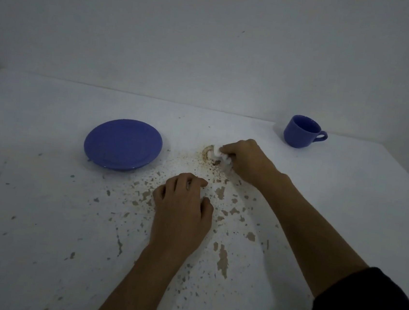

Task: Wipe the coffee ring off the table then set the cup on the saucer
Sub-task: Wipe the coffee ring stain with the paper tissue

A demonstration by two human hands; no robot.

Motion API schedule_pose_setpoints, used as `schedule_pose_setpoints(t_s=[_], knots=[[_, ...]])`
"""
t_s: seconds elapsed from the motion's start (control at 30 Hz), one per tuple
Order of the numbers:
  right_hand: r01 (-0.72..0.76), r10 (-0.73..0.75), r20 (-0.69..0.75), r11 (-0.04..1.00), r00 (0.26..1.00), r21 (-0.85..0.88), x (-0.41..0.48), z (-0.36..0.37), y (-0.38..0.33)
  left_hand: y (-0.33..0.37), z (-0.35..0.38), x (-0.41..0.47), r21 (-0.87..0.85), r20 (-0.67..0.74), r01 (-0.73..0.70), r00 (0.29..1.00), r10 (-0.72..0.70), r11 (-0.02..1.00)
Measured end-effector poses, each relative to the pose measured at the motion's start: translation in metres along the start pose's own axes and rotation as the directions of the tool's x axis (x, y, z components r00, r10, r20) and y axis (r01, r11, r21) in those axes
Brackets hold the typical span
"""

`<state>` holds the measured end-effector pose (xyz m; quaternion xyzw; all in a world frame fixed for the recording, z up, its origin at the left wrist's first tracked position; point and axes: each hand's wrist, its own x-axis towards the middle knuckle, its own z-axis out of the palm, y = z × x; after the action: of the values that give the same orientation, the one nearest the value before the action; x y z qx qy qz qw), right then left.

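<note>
A brown coffee ring (pixel 206 152) marks the white table (pixel 40 213) near its middle. My right hand (pixel 245 160) grips a crumpled white tissue (pixel 219 155) and presses it onto the ring's right side, hiding part of the stain. My left hand (pixel 184 208) rests on the table in front of the ring, fingers curled down, nothing visible in it. A blue saucer (pixel 123 144) lies flat to the left of the ring. The blue cup (pixel 301 131) stands upright at the back right, handle pointing right, well apart from both hands.
The table's white paint is chipped, with many brown flecks and patches (pixel 222 260) around my hands. A plain wall rises behind the table's back edge (pixel 154 96). The table's right edge (pixel 408 171) runs close behind the cup.
</note>
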<state>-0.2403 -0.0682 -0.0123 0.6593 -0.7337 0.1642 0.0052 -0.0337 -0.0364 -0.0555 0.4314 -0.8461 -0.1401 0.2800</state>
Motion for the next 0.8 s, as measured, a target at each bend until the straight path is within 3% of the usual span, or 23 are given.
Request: schedule_pose_setpoints(t_s=[0.07, 0.13, 0.33, 0.43, 0.5, 0.67, 0.8], knots=[[-0.132, 0.134, -0.098, 0.991, 0.986, 0.020, 0.009, 0.000, 0.004, 0.000, 0.001, 0.000, 0.010, 0.002, 0.006, 1.000, -0.006, 1.000], [-0.193, 0.196, -0.094, 0.980, 0.976, 0.042, 0.014, 0.011, -0.002, 0.001, 0.001, 0.000, 0.012, -0.003, 0.006, 1.000, -0.006, 1.000], [-0.001, 0.007, 0.064, 0.996, 0.998, -0.086, 0.008, 0.012, -0.009, 0.001, -0.001, 0.000, 0.024, 0.021, 0.009, 1.000, -0.010, 1.000], [-0.209, 0.208, -0.025, 0.975, 0.978, -0.074, 0.017, 0.009, 0.013, 0.002, -0.002, 0.000, 0.016, 0.013, 0.015, 1.000, -0.015, 1.000], [-0.259, 0.255, -0.061, 0.964, 0.965, -0.060, 0.017, 0.019, 0.009, 0.003, -0.002, 0.000, 0.018, 0.011, 0.016, 1.000, -0.016, 1.000], [0.017, -0.016, 0.045, 1.000, 0.999, -0.005, 0.012, 0.019, -0.015, 0.002, 0.000, 0.000, 0.020, 0.002, 0.021, 1.000, -0.021, 1.000], [-0.118, 0.120, -0.061, 0.992, 0.991, 0.035, 0.020, 0.006, 0.008, 0.002, -0.002, 0.000, 0.014, 0.002, 0.016, 1.000, -0.016, 1.000]])
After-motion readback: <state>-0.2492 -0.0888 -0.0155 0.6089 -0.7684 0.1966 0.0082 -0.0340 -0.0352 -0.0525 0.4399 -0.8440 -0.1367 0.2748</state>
